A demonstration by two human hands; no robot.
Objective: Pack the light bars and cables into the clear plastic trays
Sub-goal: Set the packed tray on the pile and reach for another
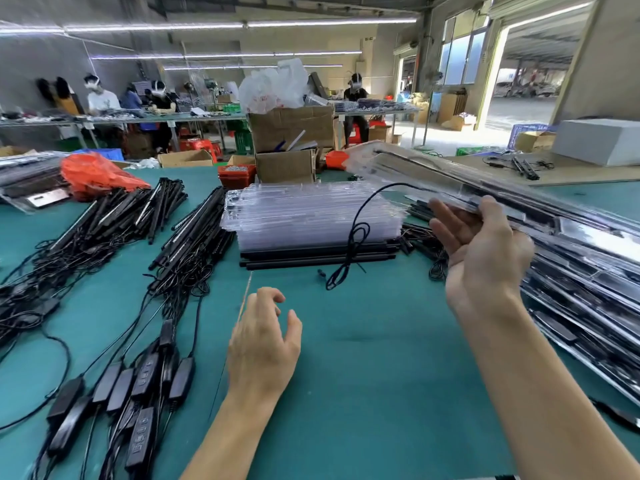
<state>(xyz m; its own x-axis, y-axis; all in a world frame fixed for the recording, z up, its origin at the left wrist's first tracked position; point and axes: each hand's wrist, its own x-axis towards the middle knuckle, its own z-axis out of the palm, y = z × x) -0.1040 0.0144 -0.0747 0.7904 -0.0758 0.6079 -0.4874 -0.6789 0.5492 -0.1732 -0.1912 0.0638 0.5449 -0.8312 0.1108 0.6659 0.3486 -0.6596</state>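
My right hand (479,249) holds a packed clear tray (415,171) in the air at the right, thumb hooked over its near edge and fingers stretched beneath it. A black cable (353,237) dangles from that tray down to the green table (363,358). My left hand (263,344) hovers low over the table with loosely curled fingers, holding nothing. A stack of empty clear trays (311,213) sits mid-table on several black light bars (318,259). More light bars (121,211) lie in piles at the left, with wired controllers (138,382) in front of them.
Packed trays (588,285) are heaped along the right edge. An orange bag (97,174) and cardboard boxes (287,164) stand at the table's far side. A white box (599,140) sits on a bench at far right. People work at tables behind.
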